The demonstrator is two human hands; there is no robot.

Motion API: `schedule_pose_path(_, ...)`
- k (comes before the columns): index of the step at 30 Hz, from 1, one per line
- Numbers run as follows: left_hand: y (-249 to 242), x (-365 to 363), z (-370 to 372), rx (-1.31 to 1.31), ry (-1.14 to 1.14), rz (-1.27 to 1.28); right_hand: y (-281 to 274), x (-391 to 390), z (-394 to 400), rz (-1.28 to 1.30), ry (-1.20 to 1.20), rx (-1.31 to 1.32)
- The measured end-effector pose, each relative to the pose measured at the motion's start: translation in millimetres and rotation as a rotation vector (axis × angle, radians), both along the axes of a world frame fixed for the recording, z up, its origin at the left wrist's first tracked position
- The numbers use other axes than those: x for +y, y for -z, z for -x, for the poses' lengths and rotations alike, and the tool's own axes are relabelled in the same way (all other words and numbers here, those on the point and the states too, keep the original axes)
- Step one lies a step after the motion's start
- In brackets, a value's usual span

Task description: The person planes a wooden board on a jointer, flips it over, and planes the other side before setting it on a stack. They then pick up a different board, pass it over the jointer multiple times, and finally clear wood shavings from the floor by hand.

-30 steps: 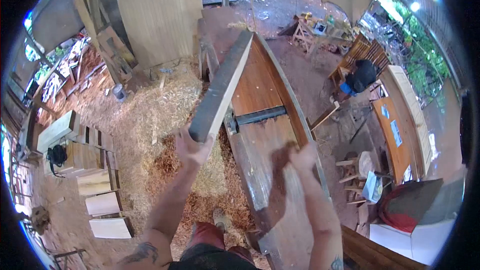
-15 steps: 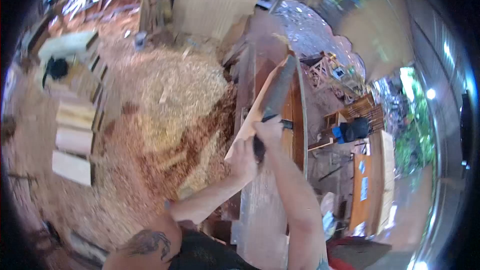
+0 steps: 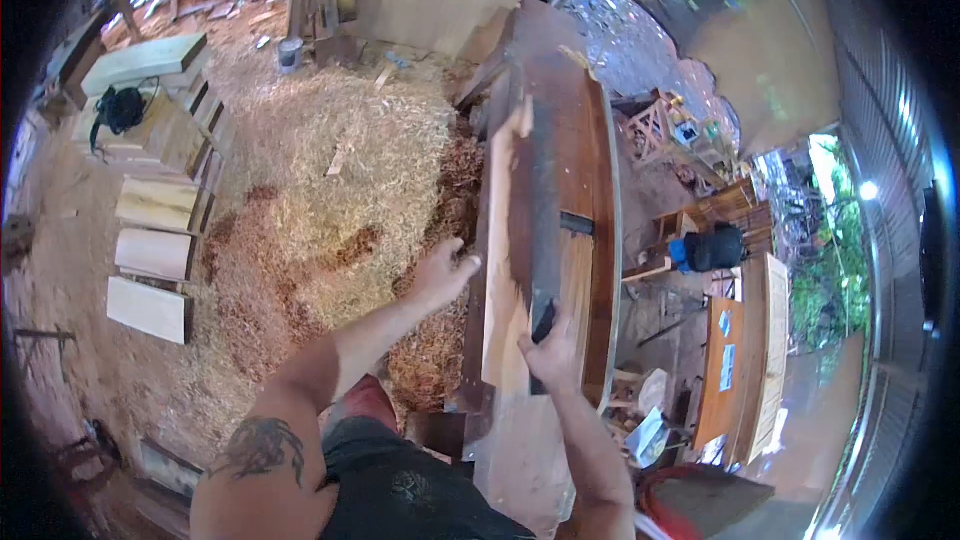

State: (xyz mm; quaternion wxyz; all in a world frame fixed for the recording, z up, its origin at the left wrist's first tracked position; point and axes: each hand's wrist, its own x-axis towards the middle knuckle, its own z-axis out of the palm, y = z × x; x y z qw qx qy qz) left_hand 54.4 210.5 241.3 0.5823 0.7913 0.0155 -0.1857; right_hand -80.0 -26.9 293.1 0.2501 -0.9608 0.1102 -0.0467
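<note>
A long dark hand plane [image 3: 545, 230] rests lengthwise on the wooden bench [image 3: 520, 460], along a pale, rough-edged board [image 3: 505, 325]. My right hand [image 3: 553, 352] is closed around the plane's dark rear handle. Off the bench's left side, my left hand [image 3: 447, 274] hangs in the air with its fingers apart and nothing in it. A dark block [image 3: 576, 223] lies just right of the plane.
Wood shavings [image 3: 350, 170] cover the ground left of the bench. Sawn planks [image 3: 148, 308] are laid out at the far left, one with a black object [image 3: 122, 110]. Orange-brown panels [image 3: 720, 370] and a blue-and-black object [image 3: 708, 249] are on the right.
My left hand has let go and moved left, away from the plane. The plane now lies straighter along the bench, and my right hand has come back nearer my body.
</note>
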Motion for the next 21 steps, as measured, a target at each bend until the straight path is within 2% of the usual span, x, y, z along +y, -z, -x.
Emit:
schedule_pose_path(2, -12, 2, -5, 0.146, -0.031, 0.063, -17, -5, 50, -0.07, 0.082, 0.125)
schedule_pose_path(3, -2, -3, -5, 0.176, -0.055, 0.14, -25, -9, 76, -0.108, 0.124, 0.187)
schedule_pose_path(6, 8, -29, 12, 0.317, -0.011, 0.288, -36, -19, 161, -0.139, -0.024, 0.071)
schedule_pose_path(7, -2, -42, 22, 0.369, 0.006, 0.37, -47, -11, 192, -0.142, 0.131, 0.236)
schedule_pose_path(8, -12, -56, 40, 0.41, 0.002, 0.403, -40, -16, 224, -0.063, 0.08, 0.189)
schedule_pose_path(11, 9, -93, 111, 0.195, 0.127, 0.388, -20, -40, 320, 0.069, -0.006, -0.031)
schedule_pose_path(14, 18, -104, 173, 0.051, 0.281, 0.158, -2, -45, 435, 0.156, 0.242, 0.161)
schedule_pose_path(15, 14, -113, 196, -0.098, 0.038, 0.133, -3, -46, 466, 0.147, 0.31, 0.154)
schedule_pose_path(18, -14, -122, 206, -0.265, 0.045, 0.033, -12, -51, 551, 0.205, 0.397, 0.091)
schedule_pose_path(19, -9, -128, 203, -0.331, 0.132, 0.025, -5, -59, 588, -0.02, 0.469, 0.029)
schedule_pose_path(21, 4, -148, 195, -0.462, 0.314, 0.013, 17, -59, 661, -0.463, 0.809, -0.028)
